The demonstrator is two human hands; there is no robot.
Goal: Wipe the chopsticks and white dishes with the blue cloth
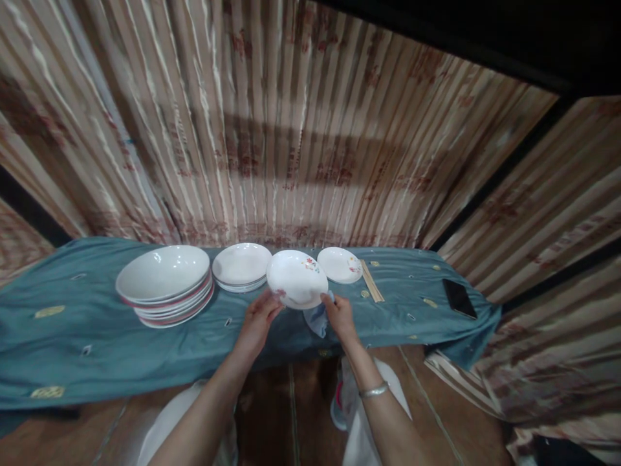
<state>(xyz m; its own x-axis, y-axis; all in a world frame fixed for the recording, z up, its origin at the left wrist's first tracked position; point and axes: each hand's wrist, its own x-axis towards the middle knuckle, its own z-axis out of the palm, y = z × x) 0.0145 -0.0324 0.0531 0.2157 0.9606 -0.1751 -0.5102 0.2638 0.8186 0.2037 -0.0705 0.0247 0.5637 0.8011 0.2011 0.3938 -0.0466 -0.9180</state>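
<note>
Between my two hands a white plate [297, 279] with small flowers on its rim is held up, tilted toward me, over the table's front part. My left hand [259, 317] grips its lower left edge. At the lower right edge, my right hand [338, 314] pinches the plate together with a light blue cloth [317, 320] that hangs below it. Just left of the held plate is a short stack of white plates [242, 264]. To its right lies another flowered plate [340, 265], with wooden chopsticks [372, 282] beside it.
A tall stack of large white bowls [165, 275] with reddish rims stands at the left. Toward the right end lies a black phone [458, 298]. A blue-green cloth [121, 356] covers the long narrow table, and a patterned curtain [291, 129] hangs behind it.
</note>
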